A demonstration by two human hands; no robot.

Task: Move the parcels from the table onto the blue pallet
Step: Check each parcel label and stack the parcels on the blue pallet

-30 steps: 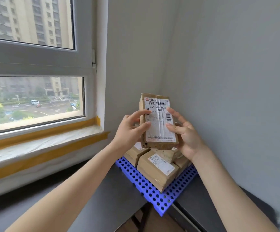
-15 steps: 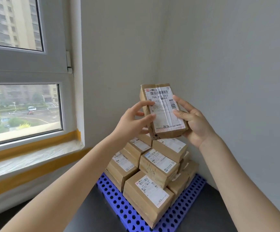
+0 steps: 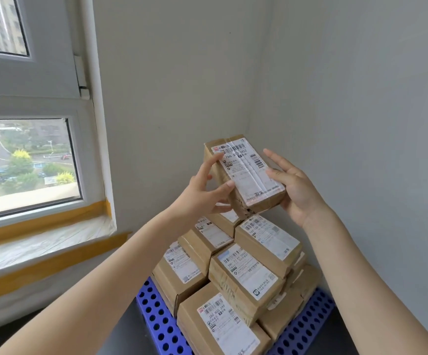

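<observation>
Parcel (image 3: pixel 245 172) in hand sits above the top of the stack (image 3: pixel 233 267), held between both hands in front of the room's corner. Its labelled face tilts toward the camera, and its long axis runs from the near lower edge up and away toward the corner — roughly in line with the labelled boxes beneath it. The left hand (image 3: pixel 202 193) has thumb and fingers curled onto the left edge and label face; the right hand (image 3: pixel 294 188) cradles the right side, fingers fairly straight along the edge, palm partly under it. So the box is pinched from both sides rather than gripped by one hand. Its lower near corner looks very close to the topmost parcel (image 3: pixel 266 239) of the pile, though whether they touch cannot be told. The blue pallet (image 3: pixel 154 316) shows only at its perforated edges, the rest covered by boxes. My judgement: placement turns on lowering the box straight down with its long axis kept parallel to the row below. Both hands look about equally near, and the pile leans a little right, toward the wall (image 3: pixel 361 124), so a slide that way is the risk
</observation>
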